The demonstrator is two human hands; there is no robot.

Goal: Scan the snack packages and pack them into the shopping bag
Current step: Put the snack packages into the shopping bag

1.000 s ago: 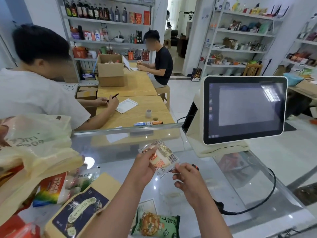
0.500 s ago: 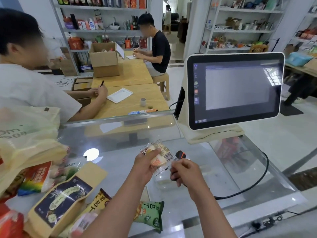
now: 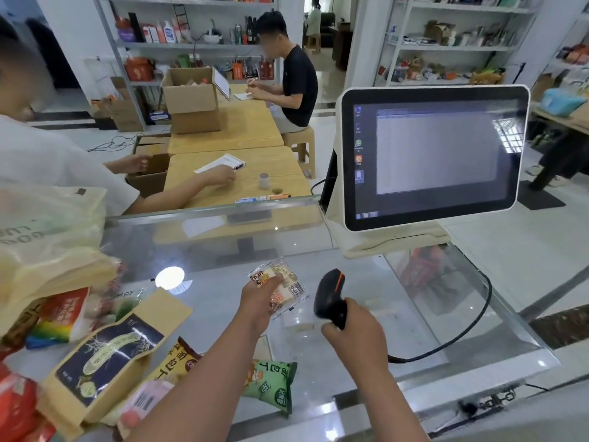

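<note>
While the left hand [image 3: 259, 299] pinches one small clear snack packet [image 3: 282, 287] above the glass counter [image 3: 414, 314], its long axis runs from 10 to 4 o'clock, barcode end toward 4. Just beside it at 3 o'clock, the right hand [image 3: 353, 333] grasps one black barcode scanner [image 3: 330, 295], head pointing up toward 12. Two bread-snack bags, one yellow [image 3: 178, 362] and one green [image 3: 271, 384], lie at 6 o'clock. One shopping bag [image 3: 47, 237] sits at 9 o'clock.
</note>
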